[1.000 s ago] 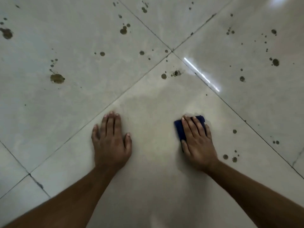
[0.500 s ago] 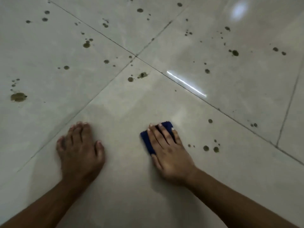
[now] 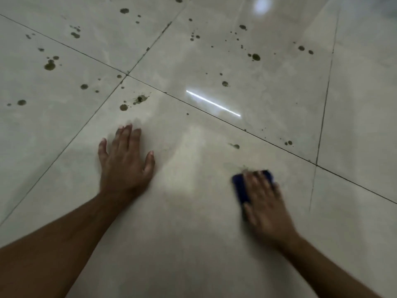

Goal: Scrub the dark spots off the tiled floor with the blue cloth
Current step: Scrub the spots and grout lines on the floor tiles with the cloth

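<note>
My right hand [image 3: 265, 203] presses flat on the blue cloth [image 3: 240, 188], which shows along the hand's left side and past the fingertips; hand and cloth are blurred by motion. A faint smear lies on the tile just above the cloth. One dark spot [image 3: 235, 146] sits a little farther up the same tile. My left hand [image 3: 124, 160] rests flat on the glossy tiled floor [image 3: 193, 244], fingers apart, holding nothing. Two more spots [image 3: 139, 99] lie beyond its fingertips near the grout cross.
Dark grout lines [image 3: 214, 114] split the floor into large pale tiles. Many spots dot the far tiles, such as a big one at the left [image 3: 49, 65] and one at the upper right [image 3: 255, 57]. A bright light streak [image 3: 212, 103] reflects on the floor.
My right hand has slid the cloth to the right, over the small spots that lay beside it. The view has shifted, so the left hand now sits nearer the middle.
</note>
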